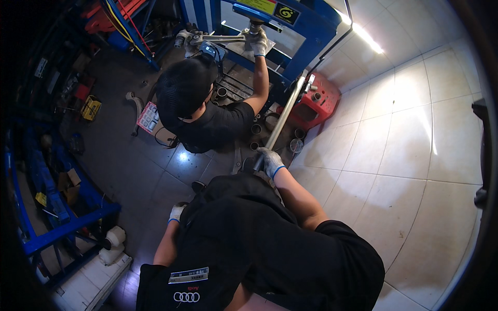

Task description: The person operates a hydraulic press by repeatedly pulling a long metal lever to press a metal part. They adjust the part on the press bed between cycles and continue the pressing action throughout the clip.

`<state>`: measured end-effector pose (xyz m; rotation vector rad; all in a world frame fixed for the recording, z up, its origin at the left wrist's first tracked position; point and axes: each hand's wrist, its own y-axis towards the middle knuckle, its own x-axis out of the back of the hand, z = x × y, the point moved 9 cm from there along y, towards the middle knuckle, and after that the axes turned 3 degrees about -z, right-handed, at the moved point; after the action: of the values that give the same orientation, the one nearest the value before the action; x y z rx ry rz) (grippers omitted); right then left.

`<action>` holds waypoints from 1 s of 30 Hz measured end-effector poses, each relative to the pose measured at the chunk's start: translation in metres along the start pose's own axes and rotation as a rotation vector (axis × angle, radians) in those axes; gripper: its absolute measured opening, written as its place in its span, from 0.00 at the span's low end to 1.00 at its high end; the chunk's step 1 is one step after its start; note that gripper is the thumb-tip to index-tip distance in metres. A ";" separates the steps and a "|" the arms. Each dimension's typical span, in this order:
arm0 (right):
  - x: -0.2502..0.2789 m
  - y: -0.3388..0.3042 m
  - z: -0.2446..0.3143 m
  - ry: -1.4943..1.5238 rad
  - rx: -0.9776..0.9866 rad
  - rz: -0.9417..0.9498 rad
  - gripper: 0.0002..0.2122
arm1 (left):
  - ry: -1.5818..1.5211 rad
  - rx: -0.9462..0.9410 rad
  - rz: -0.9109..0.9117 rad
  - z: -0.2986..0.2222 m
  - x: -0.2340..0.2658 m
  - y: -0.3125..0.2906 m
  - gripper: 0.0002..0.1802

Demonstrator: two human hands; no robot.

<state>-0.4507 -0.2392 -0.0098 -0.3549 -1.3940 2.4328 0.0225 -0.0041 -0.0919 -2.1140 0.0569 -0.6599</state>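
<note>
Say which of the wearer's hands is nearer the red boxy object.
Right. Gloved right hand grips the long gold metal pole, lower left of the red object in view; gloved left hand farther, beside black clothing.

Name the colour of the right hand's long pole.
The long pole looks pale gold; head view shows it.

Yellow label on blue frame; ring emblem, red lettering on black shirt.
</note>
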 end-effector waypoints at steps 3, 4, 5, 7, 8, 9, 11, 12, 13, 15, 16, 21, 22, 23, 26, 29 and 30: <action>-0.003 -0.002 -0.001 0.016 -0.027 0.031 0.11 | 0.001 -0.091 0.021 -0.006 -0.001 0.002 0.20; -0.002 -0.002 0.000 0.013 -0.026 0.022 0.11 | 0.015 -0.131 0.017 -0.010 0.000 0.002 0.20; -0.001 -0.002 0.000 0.011 -0.025 0.014 0.11 | 0.054 -0.159 0.021 -0.015 0.000 0.001 0.20; 0.000 -0.001 0.000 0.001 -0.018 0.006 0.11 | 0.108 -0.192 0.034 -0.022 0.001 -0.001 0.20; 0.000 0.000 0.000 -0.007 -0.012 0.006 0.11 | 0.124 -0.196 0.045 -0.024 0.000 -0.004 0.20; 0.002 0.001 0.000 -0.039 0.002 -0.015 0.11 | 0.140 -0.200 0.056 -0.027 0.000 -0.006 0.21; 0.002 0.004 -0.002 0.001 -0.007 -0.006 0.12 | 0.081 -0.136 0.032 -0.026 0.003 -0.009 0.21; 0.003 0.006 -0.003 0.010 -0.007 -0.013 0.12 | 0.052 -0.105 0.020 -0.026 0.004 -0.010 0.21; 0.003 0.008 -0.004 0.002 -0.009 -0.010 0.12 | 0.042 -0.105 0.026 -0.028 0.004 -0.011 0.21; 0.006 0.013 -0.006 -0.027 -0.007 -0.027 0.13 | 0.022 -0.106 0.039 -0.031 0.004 -0.012 0.21; 0.005 0.016 -0.007 -0.011 -0.013 -0.014 0.13 | 0.021 -0.096 0.030 -0.031 0.005 -0.013 0.21; 0.010 0.029 -0.009 -0.048 0.028 -0.067 0.14 | 0.078 -0.125 0.018 -0.031 0.010 -0.012 0.21; 0.009 0.030 -0.011 -0.036 0.020 -0.055 0.14 | 0.038 -0.094 0.033 -0.027 0.009 -0.010 0.21; 0.010 0.031 -0.011 -0.039 0.015 -0.061 0.15 | 0.010 -0.075 0.044 -0.024 0.009 -0.009 0.21; 0.006 0.028 -0.010 0.031 0.002 -0.016 0.15 | -0.072 -0.020 0.065 -0.018 0.009 -0.005 0.22; -0.005 0.016 -0.012 0.174 -0.092 0.061 0.08 | -0.067 -0.006 0.100 -0.025 0.009 -0.006 0.22; -0.010 0.010 -0.009 0.205 -0.104 0.084 0.08 | -0.053 -0.009 0.111 -0.030 0.009 -0.009 0.22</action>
<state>-0.4401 -0.2406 -0.0226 -0.6803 -1.4440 2.3166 0.0147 -0.0237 -0.0676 -2.1187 0.1468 -0.5379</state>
